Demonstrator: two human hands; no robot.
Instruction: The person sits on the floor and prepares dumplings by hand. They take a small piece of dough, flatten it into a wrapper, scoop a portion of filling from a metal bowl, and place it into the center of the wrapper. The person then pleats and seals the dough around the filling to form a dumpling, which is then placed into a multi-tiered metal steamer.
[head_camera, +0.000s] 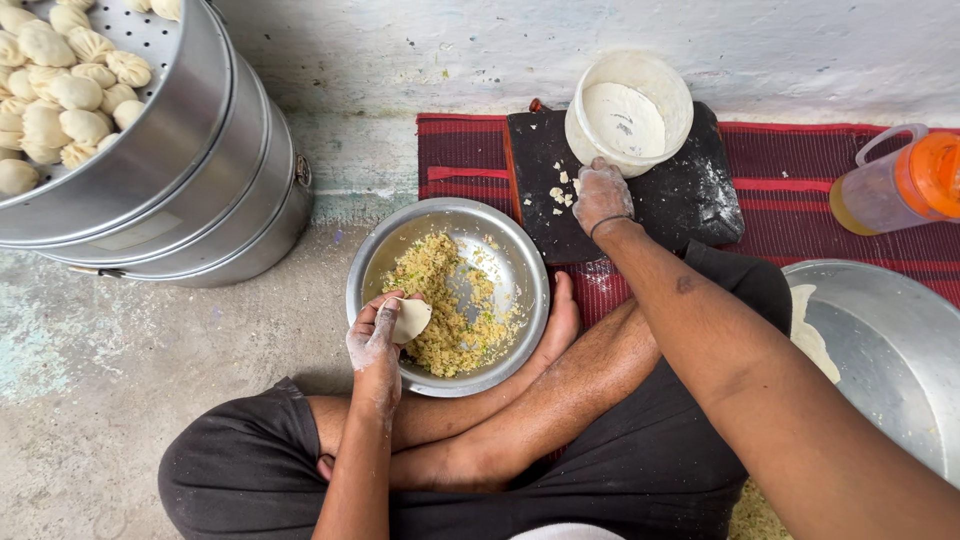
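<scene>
My left hand (374, 338), dusted with flour, holds a small round dough wrapper (410, 320) over the near edge of a steel bowl (520, 262) of crumbly yellow filling (445, 300). My right hand (599, 195), also floury, rests fingers down on a black cutting board (690, 195), right beside a white tub of flour (628, 112). Small dough bits (560, 192) lie on the board to the left of that hand. I sit cross-legged, with my bare foot touching the bowl's right side.
A stacked steel steamer (200, 190) at the upper left holds several shaped dumplings (60, 90). A big steel tray (890, 350) with flat dough sits at the right. An orange-lidded jug (895, 185) stands on the red mat (800, 180). A white wall runs behind.
</scene>
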